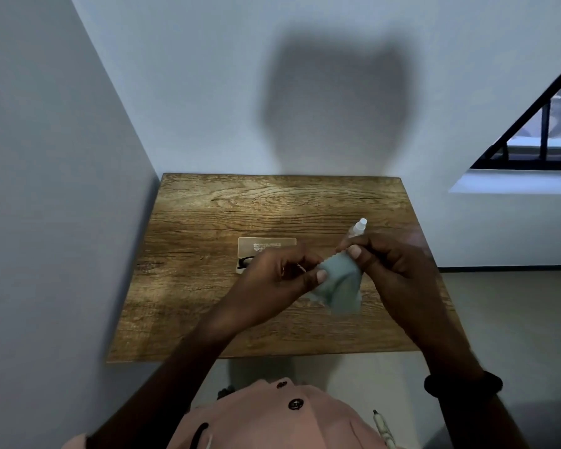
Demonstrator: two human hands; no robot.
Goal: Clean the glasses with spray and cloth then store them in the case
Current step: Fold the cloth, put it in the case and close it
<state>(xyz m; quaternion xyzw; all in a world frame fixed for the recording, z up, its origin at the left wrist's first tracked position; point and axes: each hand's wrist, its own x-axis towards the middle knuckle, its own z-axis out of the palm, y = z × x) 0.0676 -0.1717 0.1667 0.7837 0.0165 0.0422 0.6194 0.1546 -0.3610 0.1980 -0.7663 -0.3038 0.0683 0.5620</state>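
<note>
Head view: a pale teal cloth [340, 286] is pinched along its upper edge by both grips. The right grip [389, 264] is closed on one corner between thumb and forefinger, and the left grip [282, 277] is closed on the other side with the thumb laid on the fabric. The rest of the cloth is left hanging above the wooden counter [208, 312]. Whether anything thin is also held inside the left grip cannot be told. A tan case [266, 246] is seen lying flat on the counter just beyond the left grip, its near right corner hidden by the knuckles. Of the glasses [245, 263], only a dark piece of frame is shown, at the case's near left corner and partly covered by the left grip. A spray bottle [358, 226], white cap uppermost, is placed to the right of the case, its lower part hidden behind the right grip. A dark band [463, 384] is worn on the right wrist, nearer the viewer than the case.
</note>
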